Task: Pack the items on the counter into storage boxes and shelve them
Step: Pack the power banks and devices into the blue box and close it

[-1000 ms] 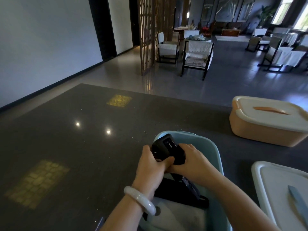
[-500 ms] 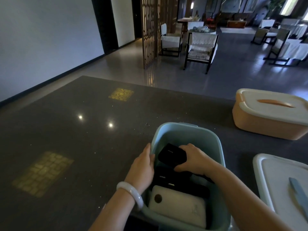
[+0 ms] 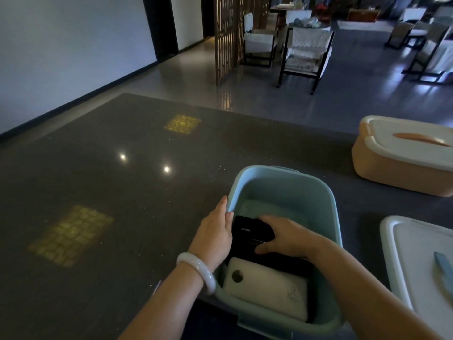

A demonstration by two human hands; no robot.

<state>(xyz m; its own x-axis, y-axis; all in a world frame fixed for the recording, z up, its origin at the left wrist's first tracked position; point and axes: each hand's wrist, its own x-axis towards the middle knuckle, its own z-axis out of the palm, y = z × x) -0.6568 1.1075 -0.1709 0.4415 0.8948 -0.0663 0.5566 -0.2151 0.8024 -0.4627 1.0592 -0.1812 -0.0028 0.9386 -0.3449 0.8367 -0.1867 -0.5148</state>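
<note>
— What are we looking at, biggest thing first?

— We are standing at the dark speckled stone counter [image 3: 103,192]. We are counting three plastic storage boxes on it: the open pale blue-green plastic box [image 3: 284,185] in front of us, a closed peach plastic box with a white lid [image 3: 402,165] well apart at the far right, and a white-lidded box [image 3: 416,266] cut off at the right edge.

— And what is the open box holding?

— We are seeing a cream rectangular power bank [image 3: 267,290] lying flat at the near end, long axis running left to right, its round dark spot toward the left. Behind it some flat black item [image 3: 282,263] is lying, mostly hidden. On top of that, a black rounded rectangular power bank [image 3: 252,229] is lying flat, long axis left to right, its small lettering toward the left end.

— The hands?

— Our right hand [image 3: 286,236] is curling over that black power bank, thumb at its near edge, fingers along its far edge. Our left hand [image 3: 215,231], a pale bangle [image 3: 196,271] on the wrist, is gripping the box's left rim, thumb inside.
</note>
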